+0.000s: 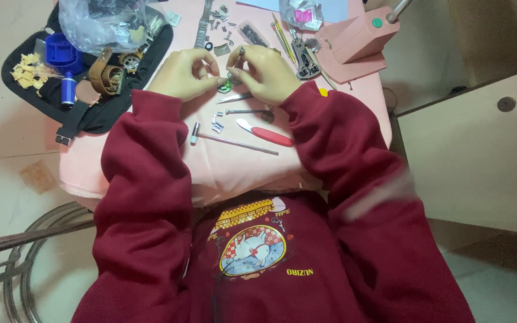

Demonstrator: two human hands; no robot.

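1. Hands first: the left hand (185,73) is curled, thumb and fingers pinched on a small green-tinted part (225,85) held between both hands, just above the pink tabletop (234,164).
2. The right hand (270,72) is closed around a thin metal tool (241,55), tip up near the fingertips, and it also touches the small part (what exactly the part is, I cannot tell; it is mostly hidden).
3. Judging by the grip, the step in hand looks like fine fitting or prying on that part; the next move would call for a steady pinch and light, exact pressure, since the piece is tiny.
4. Lying just below the hands: a slim steel hammer (231,142) with a bright shaft, a red-handled knife (266,134) with a pale blade, a thin pin tool (248,111), and a few loose metal links (217,125).
5. To the left, a black fabric tray (106,116) holds a brown leather strap (106,75), a blue cylinder (67,88) and a crinkled clear plastic bag (100,24).
6. At upper right, a blocky pink stand (357,42) with a green button.
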